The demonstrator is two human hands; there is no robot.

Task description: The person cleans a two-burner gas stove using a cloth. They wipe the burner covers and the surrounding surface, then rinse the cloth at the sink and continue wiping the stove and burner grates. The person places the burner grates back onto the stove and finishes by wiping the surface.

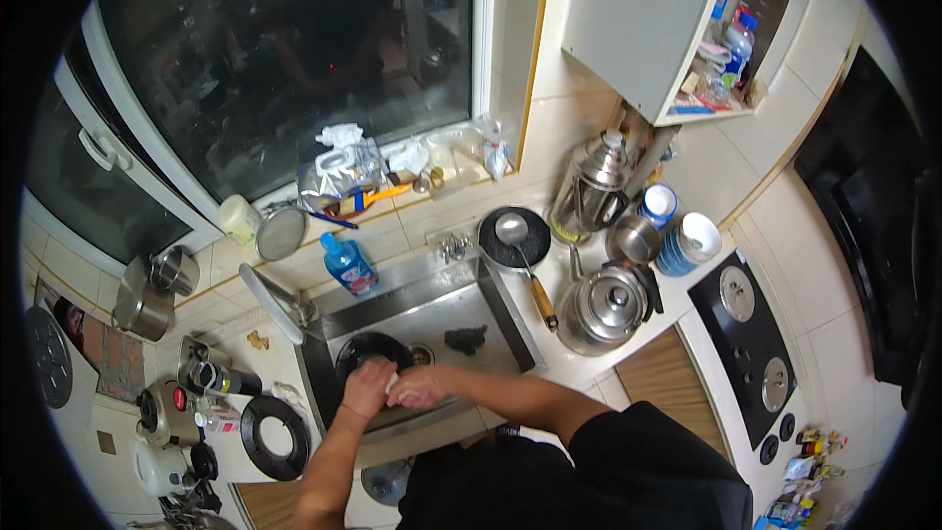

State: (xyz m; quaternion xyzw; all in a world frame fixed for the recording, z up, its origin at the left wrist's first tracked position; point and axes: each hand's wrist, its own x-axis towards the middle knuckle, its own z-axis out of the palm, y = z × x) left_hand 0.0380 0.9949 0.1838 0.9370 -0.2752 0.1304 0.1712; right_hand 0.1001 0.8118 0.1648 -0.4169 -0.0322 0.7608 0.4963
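Over the left part of a stainless steel sink [494, 293], my left hand [366, 387] and my right hand [425, 387] are close together. Both are closed around a small pale thing [393, 385], perhaps a cloth or sponge; fingers hide most of it. Just beyond my left hand, a round black pan or bowl [366, 347] sits in the sink, partly covered by that hand. The drain [421, 355] shows beside it. Farther right on the sink floor lies a dark crumpled cloth or scrubber [465, 339].
A faucet [283, 303] rises at the sink's left corner, with a blue detergent bottle [349, 263] behind. To the right stand a ladle [511, 230] on a black pan [531, 256], a steel kettle [609, 303] and stacked bowls [673, 256]. A black ring [254, 449] lies left.
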